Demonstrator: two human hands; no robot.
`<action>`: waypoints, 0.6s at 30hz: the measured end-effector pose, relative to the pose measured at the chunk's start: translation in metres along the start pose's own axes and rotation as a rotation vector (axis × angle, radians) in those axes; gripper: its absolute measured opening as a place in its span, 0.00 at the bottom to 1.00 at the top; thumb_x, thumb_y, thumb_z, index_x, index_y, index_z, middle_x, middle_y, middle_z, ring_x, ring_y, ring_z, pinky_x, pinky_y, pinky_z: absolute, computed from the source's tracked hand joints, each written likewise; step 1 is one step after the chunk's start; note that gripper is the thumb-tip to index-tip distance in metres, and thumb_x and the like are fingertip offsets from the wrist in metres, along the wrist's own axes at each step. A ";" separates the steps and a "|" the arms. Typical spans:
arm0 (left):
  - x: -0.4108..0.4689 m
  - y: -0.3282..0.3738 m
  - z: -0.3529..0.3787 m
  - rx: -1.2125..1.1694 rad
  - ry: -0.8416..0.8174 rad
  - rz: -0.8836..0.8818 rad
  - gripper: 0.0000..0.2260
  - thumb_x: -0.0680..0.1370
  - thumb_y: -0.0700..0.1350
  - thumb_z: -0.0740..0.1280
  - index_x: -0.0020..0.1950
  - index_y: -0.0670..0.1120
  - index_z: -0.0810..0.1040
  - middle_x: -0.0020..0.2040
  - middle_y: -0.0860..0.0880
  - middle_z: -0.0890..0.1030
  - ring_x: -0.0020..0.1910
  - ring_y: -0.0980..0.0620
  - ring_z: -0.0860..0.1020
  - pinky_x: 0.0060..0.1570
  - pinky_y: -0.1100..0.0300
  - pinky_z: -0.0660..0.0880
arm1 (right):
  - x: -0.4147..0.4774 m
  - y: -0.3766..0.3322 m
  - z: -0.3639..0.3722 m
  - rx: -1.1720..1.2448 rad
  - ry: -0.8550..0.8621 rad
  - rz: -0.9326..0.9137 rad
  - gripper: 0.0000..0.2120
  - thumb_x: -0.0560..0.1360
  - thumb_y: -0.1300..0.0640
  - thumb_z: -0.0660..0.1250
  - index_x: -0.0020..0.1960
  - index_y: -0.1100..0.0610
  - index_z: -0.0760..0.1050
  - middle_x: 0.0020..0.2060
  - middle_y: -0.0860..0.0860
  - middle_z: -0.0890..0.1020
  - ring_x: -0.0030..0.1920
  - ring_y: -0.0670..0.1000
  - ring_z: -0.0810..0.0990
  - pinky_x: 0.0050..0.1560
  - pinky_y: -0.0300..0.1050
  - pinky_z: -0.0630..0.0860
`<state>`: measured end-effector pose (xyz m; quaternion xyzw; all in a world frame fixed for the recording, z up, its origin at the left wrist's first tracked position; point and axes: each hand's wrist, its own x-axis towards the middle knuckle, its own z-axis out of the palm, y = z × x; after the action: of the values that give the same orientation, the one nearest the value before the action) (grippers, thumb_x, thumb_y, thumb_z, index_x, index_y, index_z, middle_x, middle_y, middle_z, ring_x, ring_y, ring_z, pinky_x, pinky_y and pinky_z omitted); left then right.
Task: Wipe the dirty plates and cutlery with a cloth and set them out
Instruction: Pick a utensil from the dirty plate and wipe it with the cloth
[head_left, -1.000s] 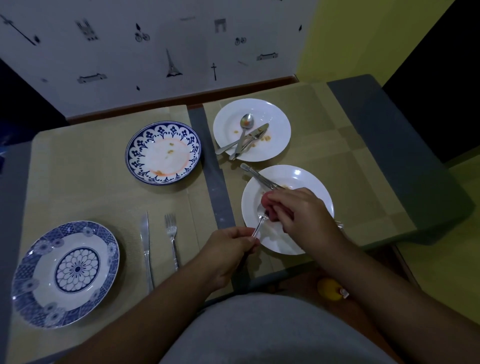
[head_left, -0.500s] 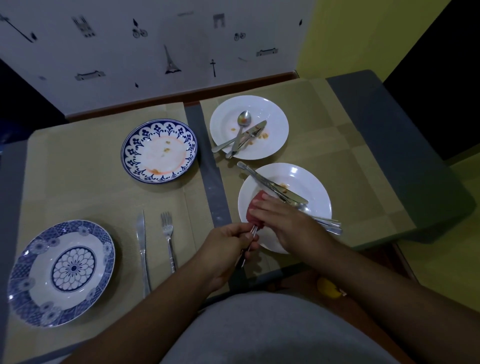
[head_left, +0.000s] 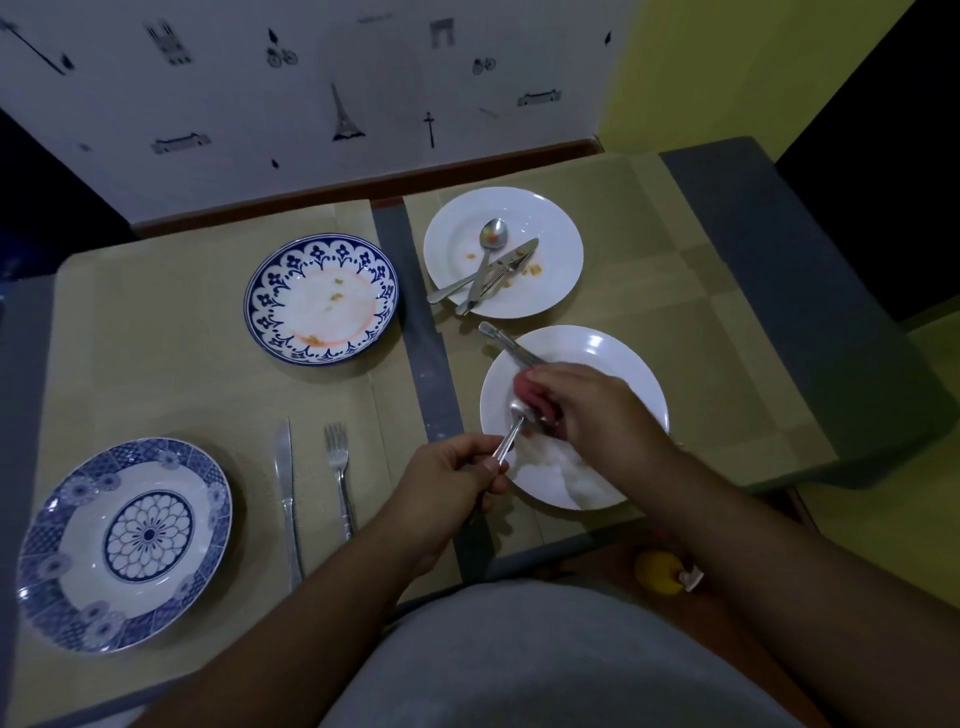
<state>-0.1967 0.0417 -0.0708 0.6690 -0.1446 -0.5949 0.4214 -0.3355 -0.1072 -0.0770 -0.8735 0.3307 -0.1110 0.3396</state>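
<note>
Head view: your left hand (head_left: 447, 478) pinches the stiff, slick-looking spoon (head_left: 511, 428) mid-handle; right hand (head_left: 592, 410) grips soft cloth (head_left: 527, 392) just beyond those fingers.

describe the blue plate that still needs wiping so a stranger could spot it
Look at the tan placemat on the left. At its far right corner sits the dirty blue plate. Unlike the other blue plate at the near left, whose centre bears a clean rosette, its white centre carries orange smears and crumbs.
</note>
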 end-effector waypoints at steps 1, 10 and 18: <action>0.000 -0.001 -0.001 -0.017 -0.007 -0.014 0.12 0.82 0.37 0.64 0.58 0.49 0.85 0.42 0.48 0.85 0.33 0.61 0.80 0.33 0.68 0.76 | 0.003 0.005 -0.002 0.007 0.029 0.063 0.04 0.73 0.63 0.68 0.43 0.54 0.79 0.38 0.48 0.78 0.42 0.52 0.79 0.47 0.46 0.79; 0.007 0.001 -0.008 -0.067 0.018 -0.144 0.10 0.83 0.41 0.64 0.56 0.48 0.86 0.45 0.50 0.88 0.43 0.54 0.82 0.38 0.64 0.77 | -0.011 -0.010 -0.023 0.010 0.166 -0.012 0.10 0.75 0.61 0.63 0.53 0.55 0.80 0.50 0.50 0.82 0.51 0.41 0.79 0.52 0.32 0.77; 0.008 0.004 -0.002 -0.002 -0.007 -0.090 0.09 0.81 0.38 0.68 0.50 0.50 0.86 0.44 0.49 0.88 0.43 0.53 0.84 0.38 0.67 0.79 | -0.019 -0.012 -0.003 -0.269 -0.113 -0.273 0.14 0.71 0.66 0.68 0.54 0.56 0.83 0.54 0.51 0.83 0.57 0.51 0.78 0.67 0.46 0.71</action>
<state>-0.1915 0.0349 -0.0732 0.6724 -0.1150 -0.6157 0.3944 -0.3448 -0.0899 -0.0666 -0.9525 0.2015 -0.0619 0.2197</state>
